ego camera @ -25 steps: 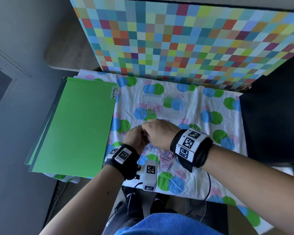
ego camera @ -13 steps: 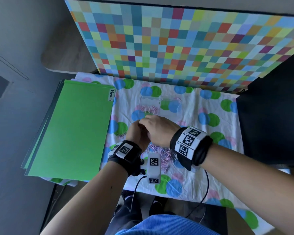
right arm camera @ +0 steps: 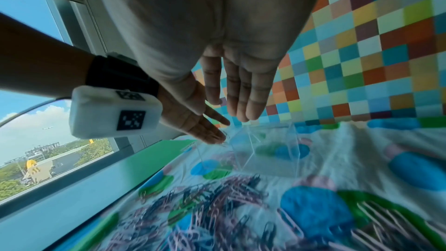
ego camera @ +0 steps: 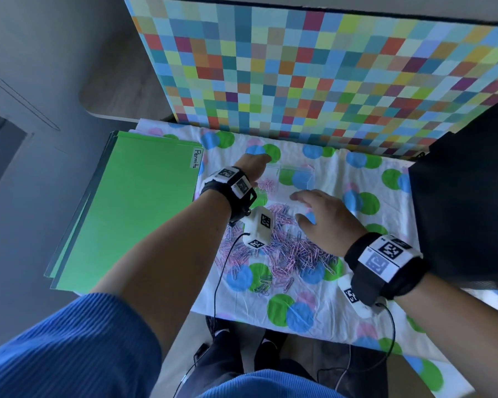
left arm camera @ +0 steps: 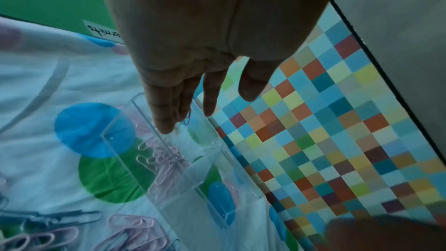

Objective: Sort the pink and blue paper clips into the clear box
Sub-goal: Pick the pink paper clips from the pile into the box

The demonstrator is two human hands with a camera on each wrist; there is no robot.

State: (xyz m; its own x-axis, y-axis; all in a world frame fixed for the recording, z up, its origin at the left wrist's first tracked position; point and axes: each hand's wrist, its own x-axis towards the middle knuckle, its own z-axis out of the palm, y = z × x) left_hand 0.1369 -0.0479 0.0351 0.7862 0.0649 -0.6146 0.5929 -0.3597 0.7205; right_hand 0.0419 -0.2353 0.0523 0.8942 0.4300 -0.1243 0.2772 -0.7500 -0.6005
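- Nearest the person, a loose heap of pink and blue paper clips (ego camera: 285,254) lies spread on the dotted cloth (ego camera: 322,317) that covers the desk.
- The right hand (ego camera: 325,219) hovers just above the far right part of the heap, palm down, fingers straight and a little spread, holding nothing.
- A black wrist strap (ego camera: 385,265) with printed markers wraps the right wrist; a white camera block (ego camera: 258,226) hangs under the left wrist.
- To the left, a green folder (ego camera: 133,208) labelled "Permits" lies on top of other folders at the desk's left edge.
- Further out, the clear box (ego camera: 296,179) stands on the cloth beyond the heap; a divider splits it into compartments.
- The compartment on its nearer left side holds a small cluster of pink paper clips (left arm camera: 164,167).
- The left hand (ego camera: 253,168) reaches over the box's left end, fingers (left arm camera: 164,117) extended downward and relaxed over the far compartment.
- One dark paper clip (left arm camera: 187,118) shows right at those fingertips, above the compartment; whether it is touching them I cannot tell.
- Farthest back, a board of multicoloured squares (ego camera: 314,67) stands upright just behind the box.
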